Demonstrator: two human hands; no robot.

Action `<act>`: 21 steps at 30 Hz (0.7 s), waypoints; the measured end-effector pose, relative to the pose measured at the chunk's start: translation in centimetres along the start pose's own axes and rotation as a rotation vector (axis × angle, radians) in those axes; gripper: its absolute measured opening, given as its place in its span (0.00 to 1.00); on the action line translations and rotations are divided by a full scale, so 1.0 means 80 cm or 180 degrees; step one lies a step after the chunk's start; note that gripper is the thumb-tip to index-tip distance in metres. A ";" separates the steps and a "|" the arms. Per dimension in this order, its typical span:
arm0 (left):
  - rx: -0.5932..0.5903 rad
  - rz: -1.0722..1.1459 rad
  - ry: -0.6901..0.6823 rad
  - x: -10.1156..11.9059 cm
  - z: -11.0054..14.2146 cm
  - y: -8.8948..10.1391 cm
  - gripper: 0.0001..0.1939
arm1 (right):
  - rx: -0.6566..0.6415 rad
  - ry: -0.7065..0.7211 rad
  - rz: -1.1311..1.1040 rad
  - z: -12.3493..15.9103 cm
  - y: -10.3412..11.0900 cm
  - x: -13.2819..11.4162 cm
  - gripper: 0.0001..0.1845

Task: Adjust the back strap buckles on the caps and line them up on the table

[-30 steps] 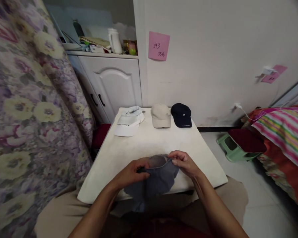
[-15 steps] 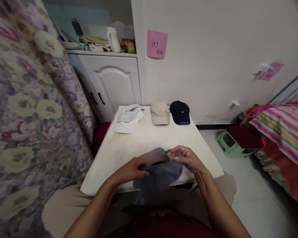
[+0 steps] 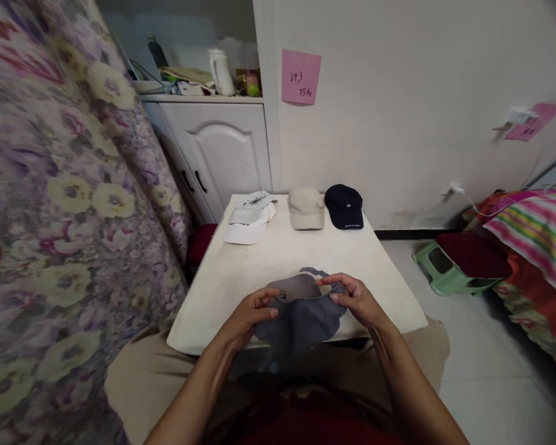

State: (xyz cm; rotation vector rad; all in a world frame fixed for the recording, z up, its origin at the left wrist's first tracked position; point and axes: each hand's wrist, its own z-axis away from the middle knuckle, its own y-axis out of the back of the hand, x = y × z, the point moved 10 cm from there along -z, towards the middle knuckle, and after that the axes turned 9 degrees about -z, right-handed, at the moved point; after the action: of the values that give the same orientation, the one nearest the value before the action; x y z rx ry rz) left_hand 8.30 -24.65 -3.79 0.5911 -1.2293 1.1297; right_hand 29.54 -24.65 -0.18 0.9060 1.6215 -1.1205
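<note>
A grey-blue cap (image 3: 299, 321) is held at the near edge of the table, its opening tilted up so the paler inside shows. My left hand (image 3: 254, 312) pinches the left side of its rim between thumb and fingers. On the right side of the rim, my right hand (image 3: 354, 298) grips the fabric the same way. Along the far edge of the white table (image 3: 241, 272) lie a beige cap (image 3: 306, 209), a navy cap (image 3: 344, 207) and, to the left, white caps (image 3: 249, 217) that overlap.
A floral curtain (image 3: 69, 247) hangs close on the left. Behind the table are a white cabinet (image 3: 222, 139) and a wall with a pink paper (image 3: 301, 77). To the right stand a green stool (image 3: 445, 266) with a dark red top and a bed with a striped cover (image 3: 537, 222).
The cap has turned in my hands and moved slightly right; its opening now faces up more and its inside shows more widely. Caps on the table stay put; the view shifts a little.
</note>
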 end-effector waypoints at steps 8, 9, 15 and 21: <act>-0.0460 0.0514 0.0368 -0.007 -0.005 -0.016 0.19 | -0.0020 -0.0342 -0.0144 -0.007 0.005 0.018 0.21; -0.0455 0.0570 0.0314 -0.006 -0.007 -0.016 0.19 | -0.0092 -0.0462 -0.0210 -0.007 0.003 0.023 0.23; -0.0521 0.0651 0.0296 -0.011 -0.015 -0.019 0.22 | -0.0635 -0.1095 -0.0442 0.003 -0.013 0.044 0.26; -0.0780 0.0221 0.0416 -0.005 -0.007 -0.025 0.22 | -0.0404 -0.0873 -0.0451 0.006 0.000 0.036 0.18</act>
State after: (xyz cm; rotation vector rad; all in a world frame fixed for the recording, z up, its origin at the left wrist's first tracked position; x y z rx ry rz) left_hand 10.34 -25.05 -3.93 0.2872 -1.2591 1.0388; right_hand 28.84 -24.94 -3.04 0.5360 1.5267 -1.1682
